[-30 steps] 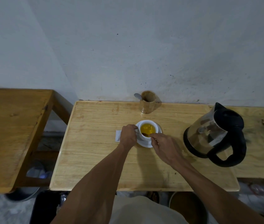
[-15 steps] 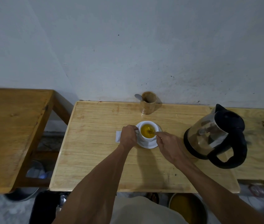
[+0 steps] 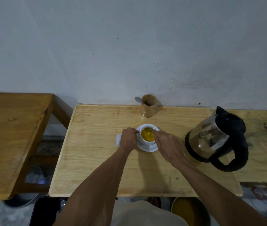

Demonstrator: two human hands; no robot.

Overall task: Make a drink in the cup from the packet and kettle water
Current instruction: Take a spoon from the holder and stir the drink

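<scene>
I see the table [image 3: 96, 160], kettle [image 3: 211, 141] at its right, well apart from the cup [image 3: 147, 136] on its saucer [image 3: 147, 148], center. Left hand [image 3: 128, 139] curls against cup's left side. Right hand [image 3: 167, 144] pinched over the yellow drink; can't tell what it's pinching. Packet [image 3: 118, 140] under left hand.

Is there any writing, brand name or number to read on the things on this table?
None can be read.
Kettle: no label or marking visible.
White packet beside the left hand: blank from here.
Cup and wooden holder: plain.
</scene>
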